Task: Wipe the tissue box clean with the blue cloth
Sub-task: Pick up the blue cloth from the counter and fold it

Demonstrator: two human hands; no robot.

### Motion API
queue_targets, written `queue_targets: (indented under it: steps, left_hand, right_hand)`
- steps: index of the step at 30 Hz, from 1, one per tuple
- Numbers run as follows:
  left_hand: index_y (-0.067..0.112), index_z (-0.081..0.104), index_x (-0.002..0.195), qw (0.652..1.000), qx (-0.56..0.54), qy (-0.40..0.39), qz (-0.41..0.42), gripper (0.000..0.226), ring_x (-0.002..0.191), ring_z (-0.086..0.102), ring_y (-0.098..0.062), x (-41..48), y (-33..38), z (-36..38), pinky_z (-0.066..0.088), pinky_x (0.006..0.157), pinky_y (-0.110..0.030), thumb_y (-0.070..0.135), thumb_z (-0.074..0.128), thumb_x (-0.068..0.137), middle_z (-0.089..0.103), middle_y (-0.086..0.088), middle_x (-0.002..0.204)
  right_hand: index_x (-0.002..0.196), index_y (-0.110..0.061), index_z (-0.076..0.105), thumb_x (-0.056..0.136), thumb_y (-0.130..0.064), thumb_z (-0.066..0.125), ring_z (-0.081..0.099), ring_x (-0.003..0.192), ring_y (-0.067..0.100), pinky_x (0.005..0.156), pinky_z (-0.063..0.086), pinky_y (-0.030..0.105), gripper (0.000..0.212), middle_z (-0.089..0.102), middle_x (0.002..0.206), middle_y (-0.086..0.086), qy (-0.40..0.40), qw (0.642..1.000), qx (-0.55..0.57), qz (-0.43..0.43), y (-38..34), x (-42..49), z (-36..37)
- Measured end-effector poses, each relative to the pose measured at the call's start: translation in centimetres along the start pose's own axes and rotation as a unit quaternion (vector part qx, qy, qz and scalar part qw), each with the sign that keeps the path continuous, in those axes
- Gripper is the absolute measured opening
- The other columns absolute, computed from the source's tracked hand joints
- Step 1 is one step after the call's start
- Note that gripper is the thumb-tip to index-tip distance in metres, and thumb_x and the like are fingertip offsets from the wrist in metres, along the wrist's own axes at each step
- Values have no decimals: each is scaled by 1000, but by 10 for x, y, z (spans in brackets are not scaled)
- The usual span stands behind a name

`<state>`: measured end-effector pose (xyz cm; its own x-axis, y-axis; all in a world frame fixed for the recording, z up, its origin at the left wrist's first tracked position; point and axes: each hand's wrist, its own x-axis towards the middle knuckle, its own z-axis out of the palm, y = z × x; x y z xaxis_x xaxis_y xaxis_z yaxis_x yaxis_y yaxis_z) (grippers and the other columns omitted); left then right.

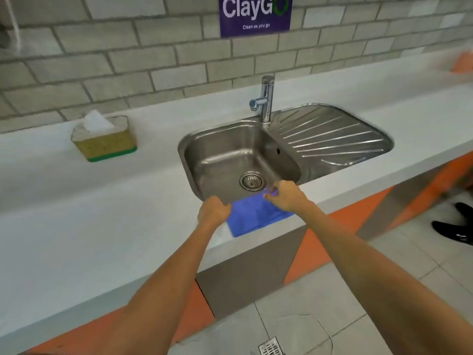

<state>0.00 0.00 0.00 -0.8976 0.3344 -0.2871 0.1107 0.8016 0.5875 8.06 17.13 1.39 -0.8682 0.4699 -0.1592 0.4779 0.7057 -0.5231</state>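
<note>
Cloth [252, 213] is lying at the sink's [332, 139] edge; left hand [213, 211] is gripping one side, right hand [284, 196] pinching another; gather it firmly before reaching the box [105, 139].

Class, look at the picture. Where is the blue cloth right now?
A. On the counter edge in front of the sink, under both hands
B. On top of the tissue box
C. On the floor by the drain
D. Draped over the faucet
A: the blue cloth lies on the counter in front of the sink, with the left hand and right hand gripping its edges.

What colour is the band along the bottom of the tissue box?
Green, beneath a yellowish body on the tissue box; seen in the head view.
</note>
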Motion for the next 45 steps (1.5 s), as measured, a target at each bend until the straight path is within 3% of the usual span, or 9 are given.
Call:
queue_targets:
  steps: [10, 15, 18, 20, 24, 29, 32, 37, 45]
  left_hand:
    - [-2, 57, 115, 967, -190, 29, -164, 38, 109, 60, -36, -2, 16, 27, 51, 91, -37, 13, 62, 80, 62, -20, 121]
    - [10, 49, 63, 959, -265, 25, -100, 23, 82, 52, -28, 0, 39, 14, 42, 68, -33, 13, 59, 83, 56, -14, 87]
    - [14, 45, 66, 963, -265, 33, -35, 25, 82, 47, -23, -1, 58, -4, 38, 60, -28, 13, 55, 89, 51, -6, 78]
    - [15, 43, 60, 965, -257, 46, 13, 32, 74, 47, -21, 1, 68, -21, 34, 55, -23, 14, 55, 89, 51, -7, 76]
    - [11, 54, 91, 960, -264, 66, 71, 11, 83, 53, -18, 4, 84, -55, 42, 64, -24, 20, 59, 88, 56, -4, 90]
    - [1, 57, 111, 967, -229, 47, 102, 29, 94, 61, -27, 9, 77, -86, 48, 92, -42, 16, 62, 87, 66, -22, 113]
    - [1, 59, 109, 970, -214, 36, 109, 25, 89, 59, -22, 21, 57, -107, 49, 83, -36, 14, 62, 87, 67, -24, 112]
    - [0, 64, 102, 963, -204, 161, 72, 22, 85, 56, -18, 55, 1, -153, 44, 76, -27, 14, 64, 85, 69, -18, 107]
    - [2, 65, 101, 937, -236, 258, -23, 26, 94, 62, -25, 99, -101, -212, 46, 83, -30, 22, 66, 83, 69, -15, 110]
  right_hand:
    - [108, -4, 63, 86, -30, 58, 59, 104, 29, 78, 38, 26, 34, 66, 111, 15, -21, 999, 42, 16, 36, 5, 6]
    - [111, -2, 61, 88, -35, 55, 58, 98, 29, 86, 43, 34, 40, 64, 101, 13, -65, 994, 84, 36, 32, 16, -1]
    - [102, -5, 58, 91, -44, 45, 53, 66, 24, 60, 46, 31, 43, 49, 68, 4, -104, 978, 169, 68, 17, 22, -4]
    - [91, -7, 58, 90, -52, 41, 50, 59, 21, 58, 46, 33, 48, 50, 71, 7, -92, 958, 260, 81, 4, 26, -1]
    - [100, -5, 62, 86, -65, 33, 66, 77, 29, 72, 54, 39, 68, 70, 78, 15, -116, 860, 484, 113, -28, 37, 15]
    - [90, -8, 67, 80, -69, 40, 69, 83, 25, 83, 52, 40, 67, 76, 79, 11, -191, 621, 752, 114, -87, 50, 43]
    - [94, -11, 68, 76, -70, 46, 72, 85, 27, 88, 50, 43, 65, 77, 87, 11, -218, 575, 780, 111, -120, 58, 59]
    - [123, -11, 58, 82, -54, 52, 59, 109, 29, 103, 41, 44, 60, 67, 113, 11, -284, 577, 764, 58, -174, 75, 81]
    - [116, -6, 56, 89, -20, 52, 73, 75, 18, 66, 59, 26, 30, 76, 85, 6, -325, 661, 676, 25, -260, 102, 116]
